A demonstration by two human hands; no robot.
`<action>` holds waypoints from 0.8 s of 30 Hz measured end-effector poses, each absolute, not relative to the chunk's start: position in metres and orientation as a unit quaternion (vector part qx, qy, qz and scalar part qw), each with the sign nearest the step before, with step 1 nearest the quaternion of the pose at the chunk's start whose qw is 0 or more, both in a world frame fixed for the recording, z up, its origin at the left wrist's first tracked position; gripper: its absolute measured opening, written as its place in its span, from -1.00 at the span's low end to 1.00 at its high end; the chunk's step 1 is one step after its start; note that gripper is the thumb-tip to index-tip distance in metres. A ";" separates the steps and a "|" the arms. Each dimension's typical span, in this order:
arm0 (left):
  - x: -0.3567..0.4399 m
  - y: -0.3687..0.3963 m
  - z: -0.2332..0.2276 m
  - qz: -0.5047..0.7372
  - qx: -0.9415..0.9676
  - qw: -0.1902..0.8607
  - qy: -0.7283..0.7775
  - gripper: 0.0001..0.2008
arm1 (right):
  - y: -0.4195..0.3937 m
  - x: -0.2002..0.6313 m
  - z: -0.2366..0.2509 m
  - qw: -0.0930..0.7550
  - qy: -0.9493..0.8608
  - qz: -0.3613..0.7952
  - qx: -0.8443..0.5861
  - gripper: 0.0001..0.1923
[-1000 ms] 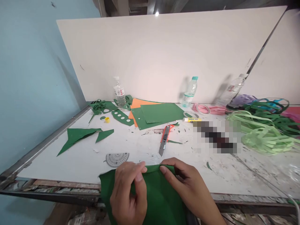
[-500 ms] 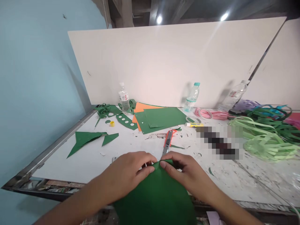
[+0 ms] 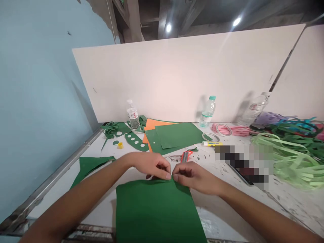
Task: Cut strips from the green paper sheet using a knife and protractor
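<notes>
Both hands met at the far edge of a flat dark-green felt-like sheet (image 3: 157, 209) that lay on the white worktable (image 3: 253, 202), w/ its near end running over the table's front edge toward the person. Left hand (image 3: 152, 164) had thumb and forefinger closed on the sheet's far edge, near its middle; other fingers curled under. Right hand (image 3: 193, 175) did likewise, pinching the same edge just beside the left; the two sets of fingertips were nearly touching. Both forearms reached in from the bottom corners.

Just beyond the hands lay an orange-handled utility knife (image 3: 186, 156), partly hidden by the knuckles. Further back: a stack of green and orange sheets (image 3: 174, 135), a green strip w/ punched round holes (image 3: 136, 141), a small yellow cap (image 3: 120, 145), and green offcuts (image 3: 88, 165) to the left. Three clear plastic bottles stood or leaned by the white backboard (image 3: 177, 74): one w/ white cap (image 3: 132, 114), one w/ teal cap (image 3: 208, 109), a third (image 3: 253, 108) tilted at right. A roll of clear tape (image 3: 211, 136) sat just beside a yellow glue stick (image 3: 212, 143). Right side held a heap of pale-green paper strips (image 3: 293, 158), w/ pink strips (image 3: 227, 129) behind. A blurred patch covered something mid-right.
</notes>
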State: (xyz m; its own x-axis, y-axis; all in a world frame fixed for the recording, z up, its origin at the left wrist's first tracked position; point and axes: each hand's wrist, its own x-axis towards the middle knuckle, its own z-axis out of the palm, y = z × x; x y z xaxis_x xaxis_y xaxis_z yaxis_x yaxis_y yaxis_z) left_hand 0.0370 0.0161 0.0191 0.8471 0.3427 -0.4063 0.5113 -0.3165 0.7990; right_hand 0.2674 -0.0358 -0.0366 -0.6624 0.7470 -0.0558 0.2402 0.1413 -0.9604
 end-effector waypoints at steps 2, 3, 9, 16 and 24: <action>0.040 0.021 0.002 -0.073 0.789 0.554 0.254 -0.69 | -0.039 0.270 -0.042 0.236 -0.706 0.563 -0.359 -0.61; 0.041 0.023 -0.006 -0.065 0.781 0.569 0.250 -0.66 | -0.040 0.270 -0.044 0.242 -0.698 0.564 -0.368 -0.57; 0.035 0.034 -0.033 -0.024 0.745 0.627 0.227 -0.58 | -0.036 0.273 -0.045 0.257 -0.584 0.651 -0.411 -0.33; 0.028 0.033 -0.036 0.002 0.730 0.644 0.230 -0.59 | -0.033 0.273 -0.041 0.210 -0.598 0.648 -0.422 -0.60; 0.033 0.028 -0.034 0.018 0.721 0.650 0.240 -0.65 | -0.031 0.273 -0.043 0.212 -0.595 0.650 -0.423 -0.61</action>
State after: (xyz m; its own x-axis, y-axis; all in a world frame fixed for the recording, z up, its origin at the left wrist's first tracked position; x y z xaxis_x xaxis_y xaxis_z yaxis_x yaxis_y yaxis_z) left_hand 0.0334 0.0276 -0.0338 0.8842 0.3688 -0.2865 0.3228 -0.0392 0.9456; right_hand 0.2732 -0.0309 -0.0430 -0.5526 0.7781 -0.2986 0.2280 -0.2035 -0.9522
